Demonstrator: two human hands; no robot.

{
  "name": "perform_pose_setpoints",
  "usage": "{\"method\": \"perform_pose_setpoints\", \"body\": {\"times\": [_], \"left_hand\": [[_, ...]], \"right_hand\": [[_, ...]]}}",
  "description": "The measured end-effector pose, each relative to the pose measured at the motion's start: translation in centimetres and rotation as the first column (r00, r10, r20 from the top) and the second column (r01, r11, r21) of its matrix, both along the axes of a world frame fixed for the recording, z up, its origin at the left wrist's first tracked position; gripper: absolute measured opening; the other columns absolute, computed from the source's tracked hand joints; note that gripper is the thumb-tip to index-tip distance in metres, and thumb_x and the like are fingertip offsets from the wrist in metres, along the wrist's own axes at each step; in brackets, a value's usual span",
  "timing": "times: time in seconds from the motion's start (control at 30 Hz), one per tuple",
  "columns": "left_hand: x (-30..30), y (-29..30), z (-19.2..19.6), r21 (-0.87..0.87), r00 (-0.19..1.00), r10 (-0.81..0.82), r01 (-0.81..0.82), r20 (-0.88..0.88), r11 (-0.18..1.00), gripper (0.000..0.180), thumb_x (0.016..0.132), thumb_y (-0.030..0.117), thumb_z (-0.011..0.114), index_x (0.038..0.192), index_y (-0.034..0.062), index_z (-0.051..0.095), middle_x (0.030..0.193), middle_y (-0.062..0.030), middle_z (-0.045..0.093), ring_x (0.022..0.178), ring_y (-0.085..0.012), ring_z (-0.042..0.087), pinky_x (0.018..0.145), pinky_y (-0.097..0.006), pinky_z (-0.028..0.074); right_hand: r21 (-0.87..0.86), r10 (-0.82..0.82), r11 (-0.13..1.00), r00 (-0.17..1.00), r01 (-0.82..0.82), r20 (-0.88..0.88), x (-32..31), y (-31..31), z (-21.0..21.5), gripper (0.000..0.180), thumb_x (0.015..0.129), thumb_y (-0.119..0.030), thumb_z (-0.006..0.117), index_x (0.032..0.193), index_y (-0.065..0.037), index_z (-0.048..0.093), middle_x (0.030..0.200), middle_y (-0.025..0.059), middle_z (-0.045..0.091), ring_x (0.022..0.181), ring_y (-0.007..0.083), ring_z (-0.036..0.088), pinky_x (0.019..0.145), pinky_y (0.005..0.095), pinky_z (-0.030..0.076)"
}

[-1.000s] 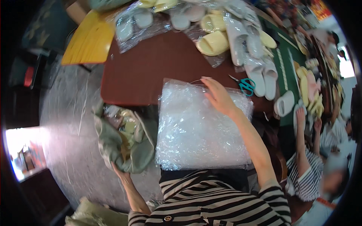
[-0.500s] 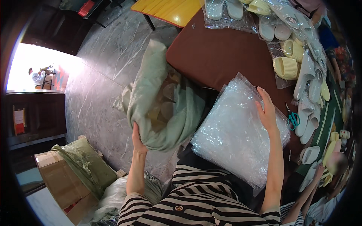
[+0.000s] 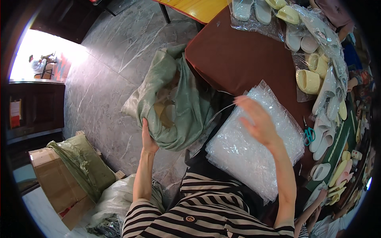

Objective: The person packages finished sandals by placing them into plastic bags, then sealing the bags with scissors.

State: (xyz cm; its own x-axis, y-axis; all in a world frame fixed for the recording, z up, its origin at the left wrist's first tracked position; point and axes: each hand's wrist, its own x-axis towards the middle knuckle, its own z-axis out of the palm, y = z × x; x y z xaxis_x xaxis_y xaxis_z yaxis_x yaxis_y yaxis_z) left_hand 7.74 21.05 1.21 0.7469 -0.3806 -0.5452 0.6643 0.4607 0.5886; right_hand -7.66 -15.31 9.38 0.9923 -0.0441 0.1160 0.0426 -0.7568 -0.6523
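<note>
My left hand (image 3: 149, 137) grips the near left rim of a pale green woven sack (image 3: 180, 131), fingers tucked out of sight behind the cloth. The sack's mouth gapes, and yellowish and clear pieces show inside, too hidden to name. Across my lap and the table edge lies a stack of clear plastic bags (image 3: 238, 150). Above its upper left part hovers my right hand (image 3: 256, 121), smeared by motion, thumb and fingers apart, with nothing visible in it. A thin pale line runs between the sack and that hand; what it is I cannot tell.
Beyond the stack stands a brown-covered table (image 3: 242, 55) with teal scissors (image 3: 309, 135) and bagged slippers (image 3: 311, 79) along its right side. A cardboard box (image 3: 59, 178) and a white bag (image 3: 119, 198) sit at lower left. Other people's arms (image 3: 313, 210) show at right.
My right hand has swept left across the plastic stack toward the sack. The sack's upper edge has sagged and folded over, while my left hand keeps its hold. The whole view has shifted slightly.
</note>
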Motion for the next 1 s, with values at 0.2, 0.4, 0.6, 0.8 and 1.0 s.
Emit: {"method": "perform_pose_setpoints", "body": {"times": [0.2,0.4,0.6,0.8,1.0], "left_hand": [[-2.6,-2.5,3.1,-0.109,0.996,-0.086,0.087,0.018,0.990,0.064,0.102,0.053,0.040,0.147,0.0076,0.038,0.145,-0.0112,0.047,0.131,-0.0305,0.048,0.110,-0.048,0.040],[0.0,1.5,3.2,-0.164,0.991,0.059,-0.039,0.117,0.986,0.056,0.103,0.048,0.040,0.143,0.0083,0.044,0.141,-0.0097,0.052,0.125,-0.0265,0.053,0.108,-0.045,0.042],[2.5,11.6,-8.0,0.120,0.970,0.226,-0.236,0.090,0.964,0.048,0.097,0.043,0.053,0.129,0.0079,0.057,0.124,-0.0068,0.065,0.115,-0.0260,0.061,0.102,-0.045,0.045],[-1.0,16.2,-13.1,0.742,0.931,-0.360,-0.286,0.065,-0.606,0.059,0.083,0.026,0.073,0.131,-0.0009,0.053,0.124,-0.0227,0.059,0.119,-0.0377,0.054,0.101,-0.050,0.041],[3.0,-1.7,-9.7,0.924,0.721,-0.644,0.014,0.256,0.383,0.046,0.097,0.022,0.056,0.136,-0.0021,0.051,0.128,-0.0227,0.061,0.118,-0.0338,0.059,0.100,-0.038,0.044]], "right_hand": [[0.035,0.451,0.892,0.891,-0.450,-0.048,7.1,10.1,-5.6,0.073,0.074,-0.011,0.074,0.141,-0.007,0.047,0.144,0.0132,0.049,0.139,0.0335,0.038,0.116,0.0486,0.029],[0.094,0.436,0.878,0.706,-0.469,-0.558,8.1,12.3,-7.5,0.040,0.079,-0.022,0.074,0.112,-0.002,0.063,0.107,0.0179,0.068,0.108,0.0378,0.063,0.100,0.0496,0.044],[0.079,0.331,0.943,0.877,-0.324,-0.349,7.0,12.6,-8.0,0.029,0.080,-0.022,0.072,0.092,-0.001,0.058,0.096,0.0190,0.066,0.093,0.0403,0.066,0.079,0.0496,0.053],[0.009,0.372,0.906,0.783,-0.424,-0.499,6.4,15.1,-9.1,0.024,0.078,-0.020,0.073,0.091,0.000,0.070,0.096,0.0198,0.071,0.094,0.0345,0.070,0.077,0.0456,0.057],[0.153,0.456,0.819,0.467,-0.552,-0.757,6.4,14.8,-8.8,0.039,0.083,-0.032,0.073,0.100,0.004,0.069,0.102,0.0232,0.068,0.099,0.0382,0.067,0.083,0.0457,0.055]]}}
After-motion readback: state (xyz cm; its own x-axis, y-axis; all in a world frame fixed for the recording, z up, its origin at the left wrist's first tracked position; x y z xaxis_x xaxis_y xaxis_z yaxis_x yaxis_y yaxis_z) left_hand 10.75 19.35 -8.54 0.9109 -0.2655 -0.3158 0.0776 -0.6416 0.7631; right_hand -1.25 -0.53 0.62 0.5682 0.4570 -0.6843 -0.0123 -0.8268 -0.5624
